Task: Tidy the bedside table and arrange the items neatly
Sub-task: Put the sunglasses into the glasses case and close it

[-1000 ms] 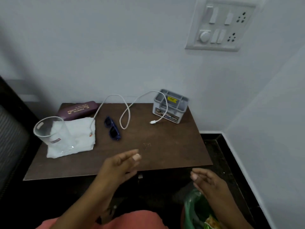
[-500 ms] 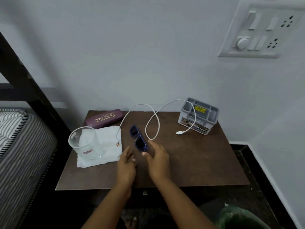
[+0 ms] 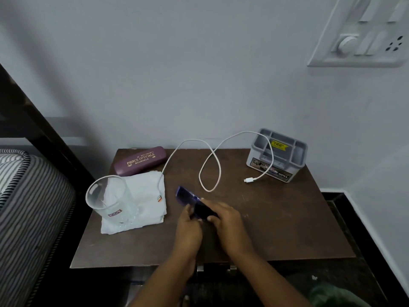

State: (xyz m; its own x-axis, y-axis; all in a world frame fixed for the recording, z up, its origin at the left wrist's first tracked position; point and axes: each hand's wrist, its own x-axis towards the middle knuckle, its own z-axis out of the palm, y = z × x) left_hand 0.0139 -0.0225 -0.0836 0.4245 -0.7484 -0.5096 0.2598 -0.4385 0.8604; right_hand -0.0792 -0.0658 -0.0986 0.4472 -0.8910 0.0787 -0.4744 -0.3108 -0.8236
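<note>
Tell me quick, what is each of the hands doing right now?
Left hand: closed on the near end of the blue sunglasses.
Right hand: closed on the same sunglasses from the other side.

I closed both hands, left (image 3: 188, 227) and right (image 3: 228, 220), around the sunglasses (image 3: 188, 197) that had lain just ahead.

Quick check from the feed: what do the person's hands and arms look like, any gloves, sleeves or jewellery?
Both are bare. The left hand and right hand wear no gloves, and no rings, watch or bracelets show. Both forearms are uncovered as far as the bottom edge of the frame, with no sleeve in view. The fingernails look short and unpainted.
</note>
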